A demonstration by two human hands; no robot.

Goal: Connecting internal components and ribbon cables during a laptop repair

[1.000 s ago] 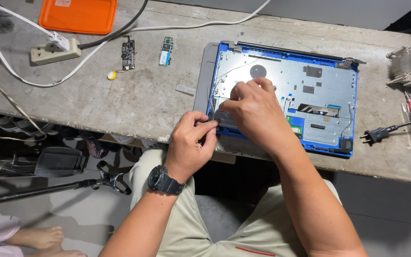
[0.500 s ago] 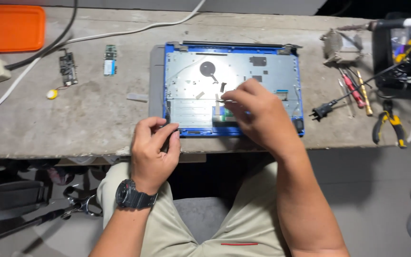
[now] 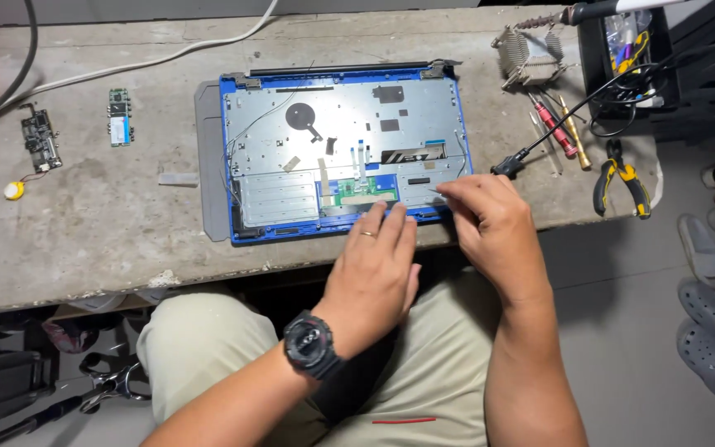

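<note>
Concrete bench (image 3: 109, 240), rough and dusty, with an opened blue laptop shell (image 3: 345, 153) lying face down near its front edge, metal plate and loose ribbon cables exposed. Left hand (image 3: 374, 269) lies flat, fingers spread and empty, its fingertips pressing the shell's front rim just below the green touchpad board (image 3: 357, 192). Right hand (image 3: 490, 219) sits at the shell's right front corner, thumb and forefinger pinched narrow; whether anything small is between them I cannot tell.

Risks, as I judge them: the shell overhangs close to the bench edge, so a hard push from the left palm could tip or slide it toward the lap. Those thin ribbons stand free right beside the fingers; a careless sweep could crease or tear one. A black plug (image 3: 508, 166) and its cable lie just beside the right hand and could snag. Screwdrivers (image 3: 556, 128) and yellow-handled pliers (image 3: 620, 178) rest near the right edge, easy to knock off. Two small circuit boards (image 3: 40, 139) lie well apart, left.
</note>
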